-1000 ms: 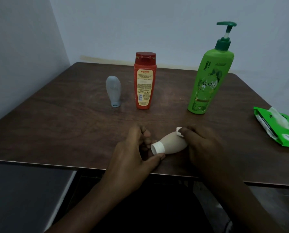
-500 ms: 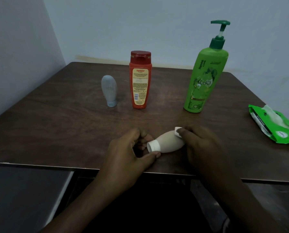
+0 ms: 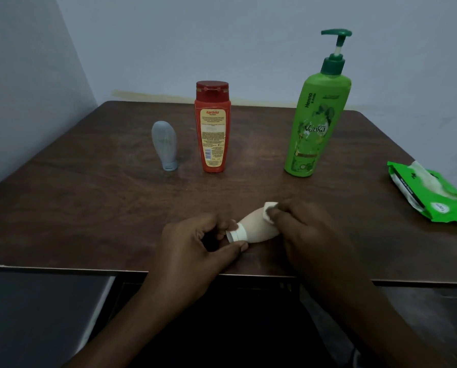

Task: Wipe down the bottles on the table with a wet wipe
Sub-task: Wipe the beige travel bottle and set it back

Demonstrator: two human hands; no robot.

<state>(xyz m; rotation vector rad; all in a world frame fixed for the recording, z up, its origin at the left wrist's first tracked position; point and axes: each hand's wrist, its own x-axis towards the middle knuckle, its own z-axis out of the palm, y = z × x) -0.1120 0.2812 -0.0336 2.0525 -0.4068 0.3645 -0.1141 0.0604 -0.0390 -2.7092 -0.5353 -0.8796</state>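
Observation:
A small beige bottle with a white cap lies on its side near the table's front edge. My left hand pinches its cap between thumb and fingers. My right hand holds a folded white wet wipe against the bottle's far end and covers part of the body. Further back stand a small grey bottle resting on its cap, a red bottle and a tall green pump bottle, all upright and apart from my hands.
A green pack of wet wipes lies at the right edge of the brown wooden table, one wipe sticking out of it. Walls close the table in at the back and left.
My hands keep their hold on the beige bottle. The wipe has shifted slightly along the bottle's far end. The camera has drifted a little.

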